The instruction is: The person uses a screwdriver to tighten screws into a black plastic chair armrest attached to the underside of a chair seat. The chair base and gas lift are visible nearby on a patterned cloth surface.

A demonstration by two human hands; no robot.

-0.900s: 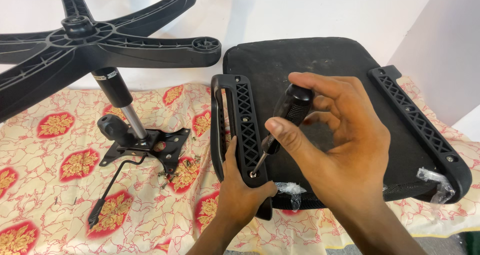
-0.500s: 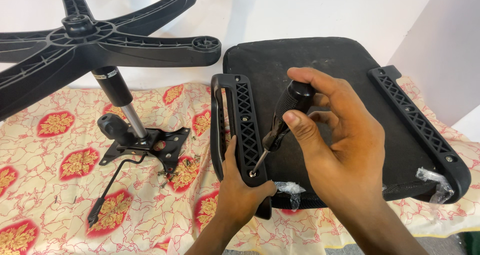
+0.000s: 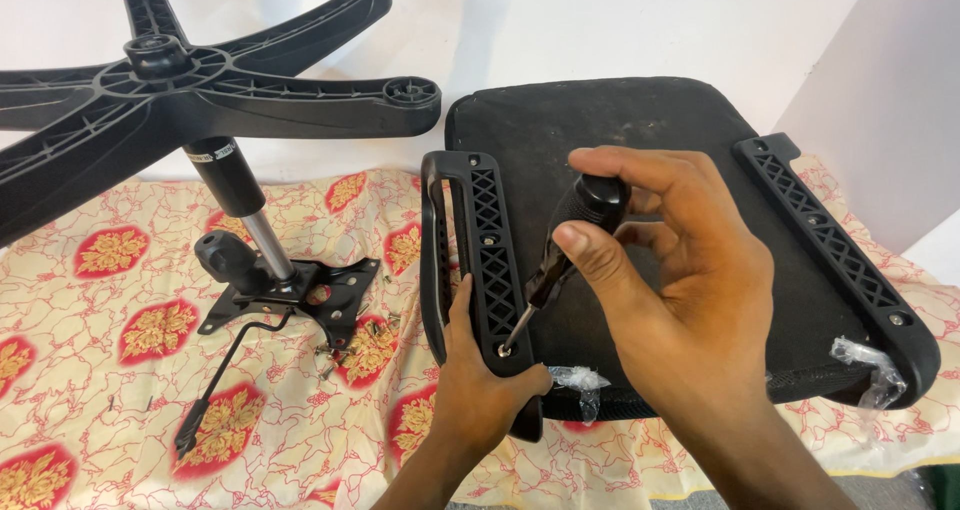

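Note:
A black chair seat lies upside down on a patterned cloth. A black plastic armrest sits along its left edge. My left hand grips the near end of that armrest. My right hand holds a black-handled screwdriver, its tip set in a screw hole at the armrest's near end. A second armrest runs along the seat's right edge.
A black five-arm chair base with a gas cylinder lies at the left, standing in a black tilt mechanism plate with a lever. Several loose screws lie by the plate. The red-and-cream cloth covers the surface.
My right hand has turned on the screwdriver handle, its fingers shifting around it. The tip stays in the same hole. My left hand has not moved.

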